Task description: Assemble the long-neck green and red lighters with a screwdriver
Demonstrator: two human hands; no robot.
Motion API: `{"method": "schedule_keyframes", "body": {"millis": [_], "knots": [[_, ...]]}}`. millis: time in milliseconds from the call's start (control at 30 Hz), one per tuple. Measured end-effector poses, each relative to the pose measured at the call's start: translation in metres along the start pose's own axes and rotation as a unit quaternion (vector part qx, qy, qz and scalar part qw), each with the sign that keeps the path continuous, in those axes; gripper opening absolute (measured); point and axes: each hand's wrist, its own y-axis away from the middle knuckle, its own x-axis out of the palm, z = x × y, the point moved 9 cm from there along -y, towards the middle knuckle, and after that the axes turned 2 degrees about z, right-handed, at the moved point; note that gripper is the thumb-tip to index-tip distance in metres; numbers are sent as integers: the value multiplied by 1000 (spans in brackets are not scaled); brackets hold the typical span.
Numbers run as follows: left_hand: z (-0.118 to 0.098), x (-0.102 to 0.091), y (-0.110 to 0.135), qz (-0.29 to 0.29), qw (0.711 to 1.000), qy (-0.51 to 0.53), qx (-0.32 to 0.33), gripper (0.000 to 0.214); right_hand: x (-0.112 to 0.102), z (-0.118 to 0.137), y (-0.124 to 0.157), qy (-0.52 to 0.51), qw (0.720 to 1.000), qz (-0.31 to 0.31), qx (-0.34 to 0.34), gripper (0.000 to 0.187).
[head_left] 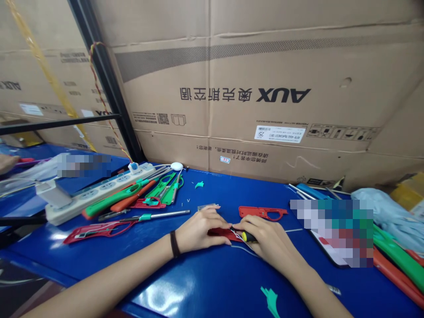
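On the blue table, my left hand (pixel 203 229) curls around a red plastic lighter shell (pixel 222 232), thumb on the near edge and fingers over the far one. My right hand (pixel 270 238) meets it from the right, its fingertips at white wires (pixel 239 235) and a small dark part by the shell's end. A screwdriver with a yellow-and-black handle (pixel 248 237) is tucked in that hand; most of its grip is hidden. Just beyond lies another red shell half (pixel 263 213). A small green trigger piece (pixel 270 301) rests nearer me.
Left, a white power strip (pixel 109 190) sits beside green and orange lighters (pixel 114 201) and an opened red lighter (pixel 99 229). Right are a partly blurred phone-like slab (pixel 331 247) and more lighters (pixel 397 269). A large cardboard box (pixel 232 57) stands behind. Another person's hand (pixel 7 163) shows far left.
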Motion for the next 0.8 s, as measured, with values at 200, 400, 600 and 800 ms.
{"method": "schedule_keyframes", "body": {"millis": [200,400,600,800], "knots": [[-1,-1,1,-3,1000,8,11,35,-4,-3,0,-23,1000,-1,19,18],[1,-1,2,-4,1000,15,14,37,-4,-2,1,-27,999,4,24,21],[-6,-3,0,7,1000,12,27,33,-4,-2,3,-45,999,-1,7,21],[-8,-2,-1,19,999,5,28,34,-1,2,2,-31,999,17,-8,26]]}}
